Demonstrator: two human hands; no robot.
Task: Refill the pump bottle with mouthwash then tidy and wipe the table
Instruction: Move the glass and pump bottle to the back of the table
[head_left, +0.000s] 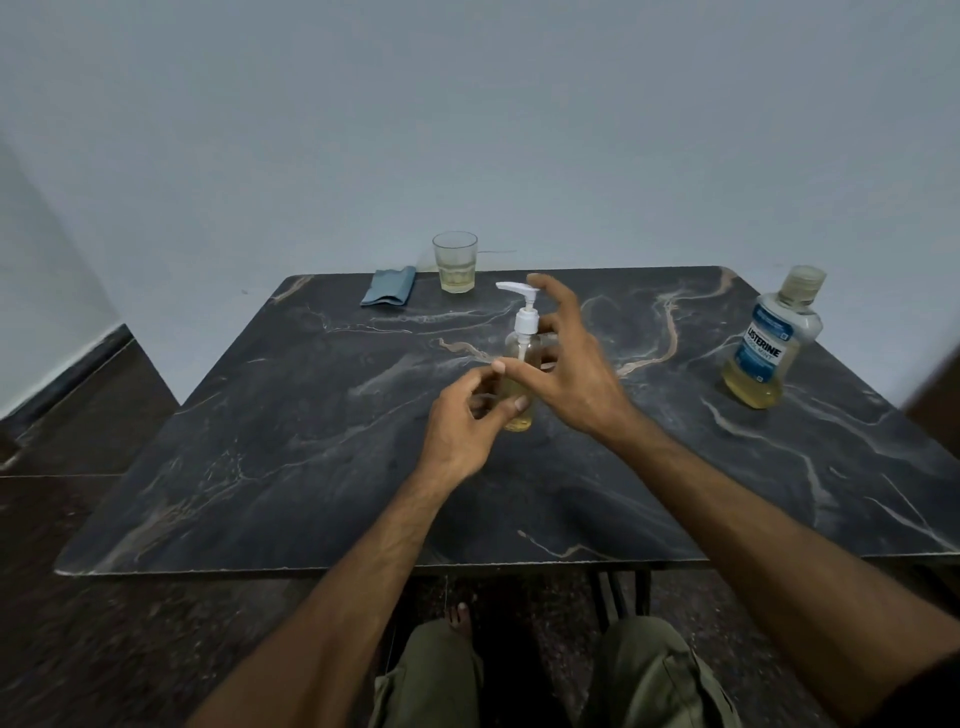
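Note:
The clear pump bottle (523, 332) stands upright at the middle of the dark marble table (311, 447), its white pump head fitted on and yellow liquid in its lower part. My left hand (460, 421) is just left of the bottle's base, fingers loosely curled, fingertips at the bottle's side without wrapping it. My right hand (571, 369) hovers in front of and to the right of the bottle with fingers spread, thumb reaching across the bottle's front and index finger up beside the pump head. The Listerine mouthwash bottle (769, 348), capped and partly full, stands at the right.
A glass (455, 262) holding a little yellow liquid stands at the table's far edge, with a folded blue cloth (389, 293) to its left. A pale wall rises behind the table. My knees are below the near edge.

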